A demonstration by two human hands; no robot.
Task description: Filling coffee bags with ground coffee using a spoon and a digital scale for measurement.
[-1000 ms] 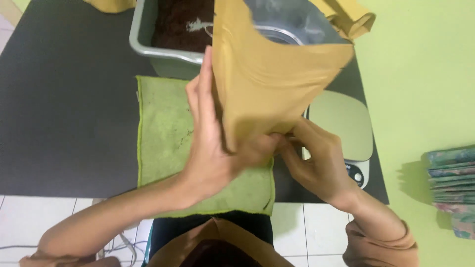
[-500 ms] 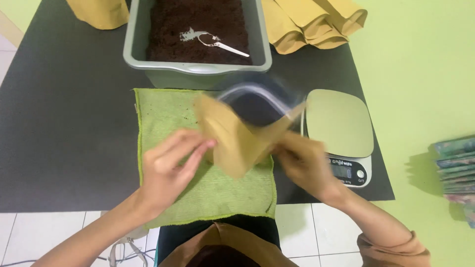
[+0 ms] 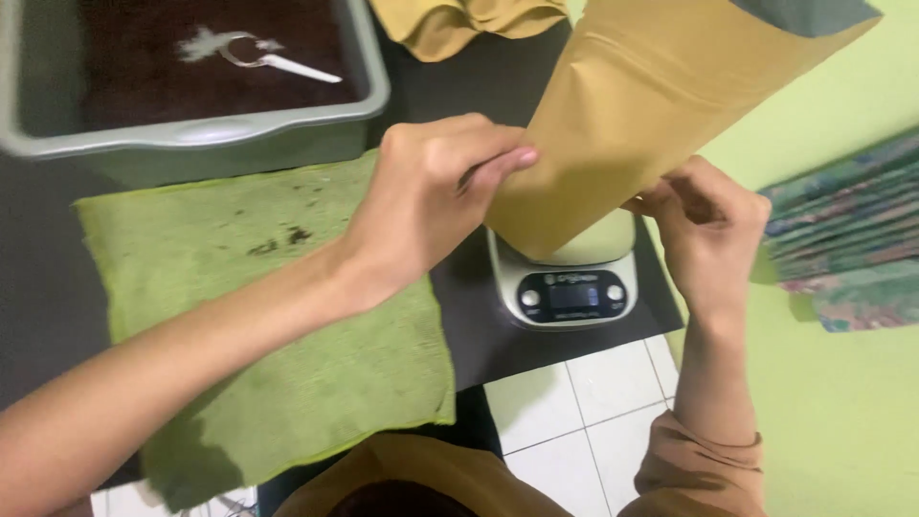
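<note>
Both my hands hold a tan kraft paper pouch with a grey lining at its open top, tilted up toward the right. My left hand pinches its lower left edge, and my right hand grips its lower right corner. The pouch's bottom hangs just above a small digital kitchen scale on the black table. A green cloth lies on the table under my left forearm.
A grey tub of dark brown granular stuff with a white scoop in it stands at the back left. More tan pouches lie behind. A stack of patterned packets rests on the green surface at right. White floor tiles show below.
The pouch has moved right from over the green cloth to above the scale, and both hands went with it. The view has shifted closer and to the right.
</note>
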